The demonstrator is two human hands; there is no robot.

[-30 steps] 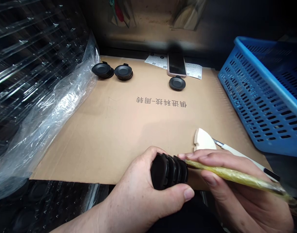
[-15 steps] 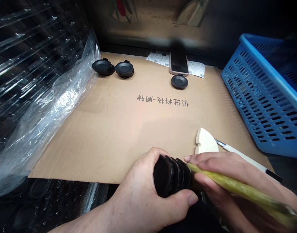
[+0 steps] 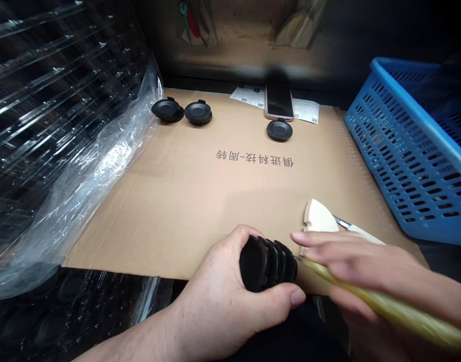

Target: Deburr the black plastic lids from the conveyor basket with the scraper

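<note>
My left hand (image 3: 218, 301) is closed around a stack of black round plastic lids (image 3: 268, 264), turned on edge side by side, with the thumb along the lower side. My right hand (image 3: 369, 271) grips a slim tool with a yellow handle (image 3: 388, 301), its narrow end pointing at the right side of the stack. Motion smears this hand and the tool, so the tip's kind and whether it touches a lid cannot be made out. Just beyond the right fingers lies a cream-coloured wedge-shaped piece (image 3: 319, 217), with a white-handled knife (image 3: 362, 233) partly under the hand.
A cardboard sheet (image 3: 200, 201) covers the work surface. Toward its back lie small piles of black lids (image 3: 198, 111), a single lid (image 3: 279, 130) and a phone (image 3: 279, 100) on printed paper (image 3: 306, 110). A blue basket (image 3: 415, 151) stands right; plastic-wrapped trays (image 3: 64, 100) rise left.
My right hand has drawn slightly right, away from the stack, with the tool, and its upper fingers have lifted and straightened. The left hand keeps its hold. The view has shifted a little.
</note>
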